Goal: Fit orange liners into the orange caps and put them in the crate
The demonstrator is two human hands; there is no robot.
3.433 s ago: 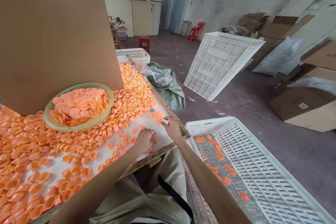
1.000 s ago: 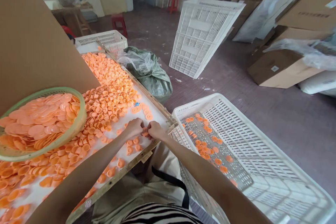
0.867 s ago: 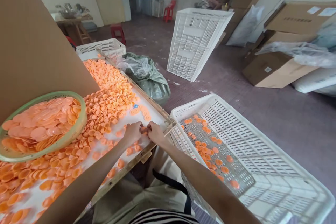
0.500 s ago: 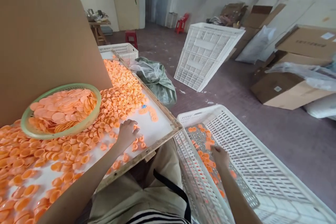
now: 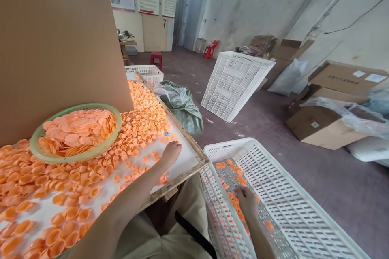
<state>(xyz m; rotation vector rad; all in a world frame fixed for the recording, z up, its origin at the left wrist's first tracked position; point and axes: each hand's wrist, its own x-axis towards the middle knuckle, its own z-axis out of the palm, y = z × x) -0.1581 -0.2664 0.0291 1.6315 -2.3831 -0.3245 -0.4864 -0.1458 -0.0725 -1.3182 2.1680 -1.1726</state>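
My left hand (image 5: 172,153) is over the white tabletop (image 5: 190,156), its fingers curled and what they hold, if anything, hidden. Just beyond it lie a few flat orange pieces (image 5: 165,138) and a small blue piece (image 5: 167,133). Small orange plastic cups (image 5: 152,125) are heaped across the table. Inside the white slotted crate (image 5: 282,178) to the right, my right hand (image 5: 247,202) has its fingers drawn together above scattered orange pieces (image 5: 235,200). Whether something is pinched there does not show.
A green basket (image 5: 75,156) of orange discs sits among the cups beside a tall cardboard panel (image 5: 63,48). A wooden rim (image 5: 182,129) edges the table. Beyond are a green sack (image 5: 185,109), stacked white crates (image 5: 234,85) and cardboard boxes (image 5: 331,121).
My left hand has moved right and away from me across the tabletop, toward the flat orange pieces. My right hand stays inside the crate, slightly lower in view. The camera has tilted up.
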